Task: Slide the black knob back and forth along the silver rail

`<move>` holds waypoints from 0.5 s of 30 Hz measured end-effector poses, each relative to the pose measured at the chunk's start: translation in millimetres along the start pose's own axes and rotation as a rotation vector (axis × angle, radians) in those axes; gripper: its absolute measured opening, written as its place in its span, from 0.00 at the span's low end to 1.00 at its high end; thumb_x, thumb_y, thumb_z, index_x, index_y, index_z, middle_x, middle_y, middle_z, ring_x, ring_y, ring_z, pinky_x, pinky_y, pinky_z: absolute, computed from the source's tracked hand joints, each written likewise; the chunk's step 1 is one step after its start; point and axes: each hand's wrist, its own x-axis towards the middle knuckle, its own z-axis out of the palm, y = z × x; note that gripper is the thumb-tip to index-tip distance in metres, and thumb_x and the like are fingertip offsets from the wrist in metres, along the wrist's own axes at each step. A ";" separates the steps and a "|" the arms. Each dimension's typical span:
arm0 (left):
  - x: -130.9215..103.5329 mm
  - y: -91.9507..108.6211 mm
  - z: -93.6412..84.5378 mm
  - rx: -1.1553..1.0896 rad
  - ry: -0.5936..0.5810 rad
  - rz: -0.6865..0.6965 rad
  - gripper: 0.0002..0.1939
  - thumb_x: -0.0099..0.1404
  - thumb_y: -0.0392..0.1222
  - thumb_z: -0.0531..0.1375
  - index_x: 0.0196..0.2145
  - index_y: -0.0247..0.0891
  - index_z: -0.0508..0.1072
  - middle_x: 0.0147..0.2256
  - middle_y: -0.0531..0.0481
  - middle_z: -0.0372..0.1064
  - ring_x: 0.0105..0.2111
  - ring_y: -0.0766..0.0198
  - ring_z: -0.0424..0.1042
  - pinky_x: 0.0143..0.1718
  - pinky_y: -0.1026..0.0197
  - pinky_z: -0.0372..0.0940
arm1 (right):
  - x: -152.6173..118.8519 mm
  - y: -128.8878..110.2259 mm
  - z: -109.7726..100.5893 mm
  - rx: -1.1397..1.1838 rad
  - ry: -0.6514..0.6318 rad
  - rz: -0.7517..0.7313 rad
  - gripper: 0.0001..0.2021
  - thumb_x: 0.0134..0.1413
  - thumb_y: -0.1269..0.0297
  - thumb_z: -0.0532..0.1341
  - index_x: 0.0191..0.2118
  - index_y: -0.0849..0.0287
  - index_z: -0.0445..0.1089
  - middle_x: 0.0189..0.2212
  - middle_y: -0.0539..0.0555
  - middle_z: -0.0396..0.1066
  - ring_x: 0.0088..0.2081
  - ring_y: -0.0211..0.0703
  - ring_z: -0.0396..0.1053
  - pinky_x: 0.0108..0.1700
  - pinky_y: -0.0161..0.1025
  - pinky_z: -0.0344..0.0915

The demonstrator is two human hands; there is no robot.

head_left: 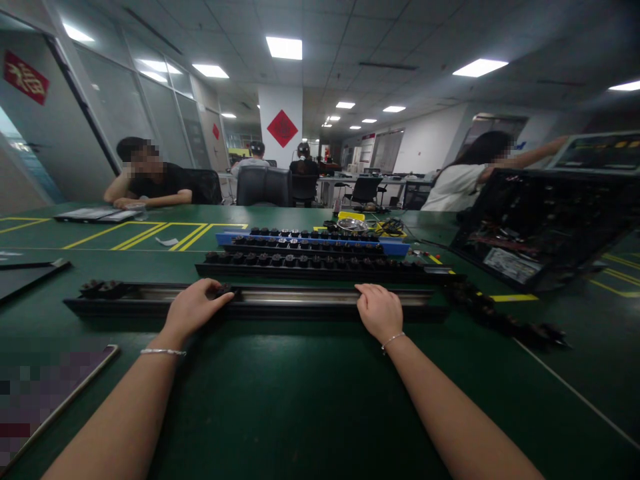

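A long black rail with a bright metal channel lies crosswise on the green table in front of me. Near its left part, my left hand closes thumb and fingers round a small black block in the channel. My right hand grips the rail's right part, its fingertips bent over the far edge. Two black blocks stand in the left end of the rail. Behind it lies a second black rail filled with a row of similar blocks.
A blue rail with more blocks lies farther back. Loose black blocks are strewn at right, below an open black equipment case. A tablet-like panel lies near left. People sit beyond the table; one person reaches over the case.
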 end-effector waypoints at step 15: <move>2.2 -4.0 4.0 0.041 -0.043 0.149 0.29 0.56 0.62 0.51 0.44 0.38 0.74 0.45 0.43 0.71 0.45 0.52 0.68 0.47 0.57 0.61 | 0.4 -0.3 -0.2 0.016 -0.022 0.005 0.19 0.55 0.67 0.47 0.47 0.54 0.71 0.47 0.52 0.71 0.50 0.43 0.63 0.48 0.43 0.56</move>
